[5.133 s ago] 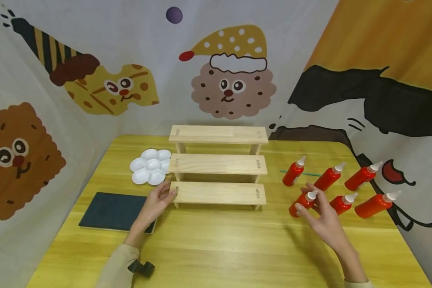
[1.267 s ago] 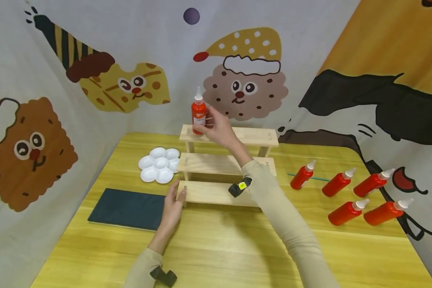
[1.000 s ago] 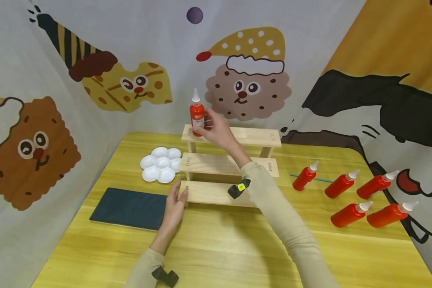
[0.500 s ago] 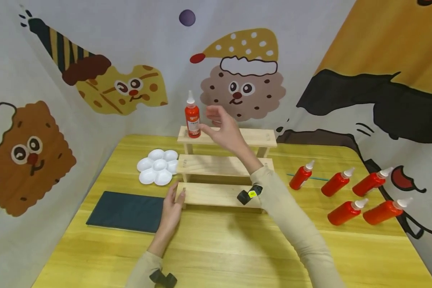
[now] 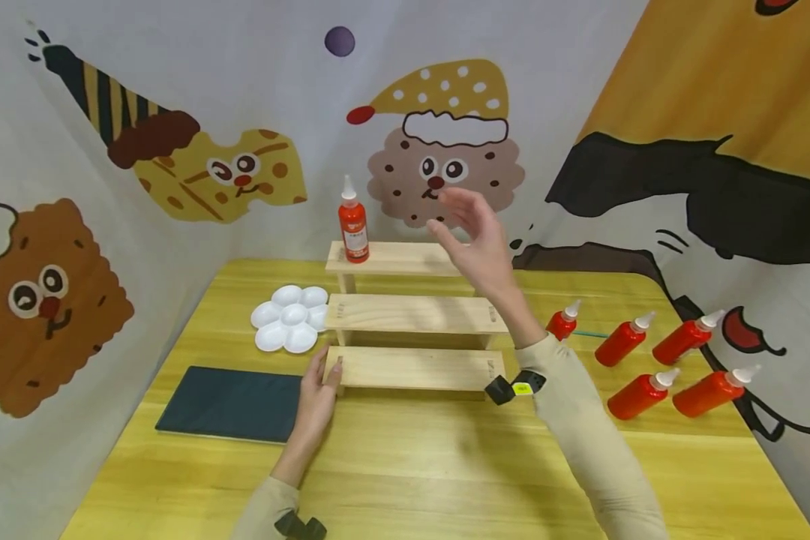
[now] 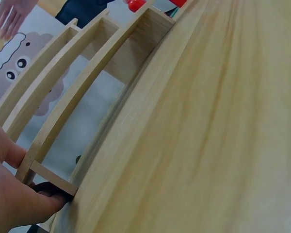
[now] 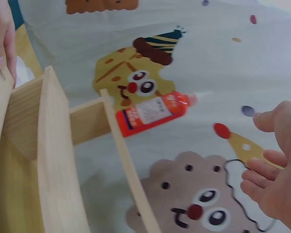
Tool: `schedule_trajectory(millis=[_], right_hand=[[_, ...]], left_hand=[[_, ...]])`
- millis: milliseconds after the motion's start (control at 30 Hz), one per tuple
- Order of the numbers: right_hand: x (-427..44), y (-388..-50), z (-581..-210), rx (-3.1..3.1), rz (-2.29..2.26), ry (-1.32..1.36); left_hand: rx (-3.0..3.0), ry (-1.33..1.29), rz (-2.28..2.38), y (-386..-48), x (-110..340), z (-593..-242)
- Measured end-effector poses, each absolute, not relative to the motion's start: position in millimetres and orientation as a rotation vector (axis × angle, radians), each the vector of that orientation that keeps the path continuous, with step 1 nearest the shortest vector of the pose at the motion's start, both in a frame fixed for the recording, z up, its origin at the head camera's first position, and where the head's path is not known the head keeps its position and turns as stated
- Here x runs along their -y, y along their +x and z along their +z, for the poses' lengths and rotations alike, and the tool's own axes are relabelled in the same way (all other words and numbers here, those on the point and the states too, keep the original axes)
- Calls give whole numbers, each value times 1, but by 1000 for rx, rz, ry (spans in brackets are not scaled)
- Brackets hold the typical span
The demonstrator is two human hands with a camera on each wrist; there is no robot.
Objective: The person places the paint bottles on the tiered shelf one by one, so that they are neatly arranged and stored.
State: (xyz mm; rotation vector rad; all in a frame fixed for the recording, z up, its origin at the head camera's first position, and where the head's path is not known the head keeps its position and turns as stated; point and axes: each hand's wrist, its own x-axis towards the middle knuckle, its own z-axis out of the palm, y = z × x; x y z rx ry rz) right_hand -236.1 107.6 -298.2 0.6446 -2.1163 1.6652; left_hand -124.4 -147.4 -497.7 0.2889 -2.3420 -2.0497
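A red squeeze bottle [image 5: 354,238] with a white pointed nozzle stands upright at the left end of the top tier of a three-tier wooden stand [image 5: 415,367]. My right hand [image 5: 482,251] hovers to the right of it, apart from it, fingers spread and holding nothing. The right wrist view also shows a gap between that hand [image 7: 276,170] and the bottle [image 7: 153,115]. At the left end of the lowest tier, my left hand [image 5: 316,405] grips the stand. In the left wrist view, thumb and fingers of this hand [image 6: 14,187] close around the stand's corner.
Several more red squeeze bottles [image 5: 637,396] stand on the right of the table, one partly hidden by my right arm. A thin teal stick [image 5: 590,334] lies behind them. To the left are a white flower-shaped palette [image 5: 290,319] and a dark flat board [image 5: 229,405].
My right hand took a red bottle from the right group, set it on the top tier's left end, let go and drew back rightward. My left hand stays at the stand.
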Motion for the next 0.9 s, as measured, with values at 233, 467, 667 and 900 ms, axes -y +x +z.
schedule_trajectory(millis=[233,467,667,900], right_hand=[[-144,-219,-289,1979,1609,583],[-181,-197,-285,1981,1490,463],[-210,-177,-283,1995,1445,335],[-239,-160,-289,2051,1364,159]], left_hand=[[2353,285,-2033,-124,146,-496],[2342,293,-2034,-124,145,-496],[2346,295,-2042,-123,145,-493],[2341,298,-2040,-124,145,-493]])
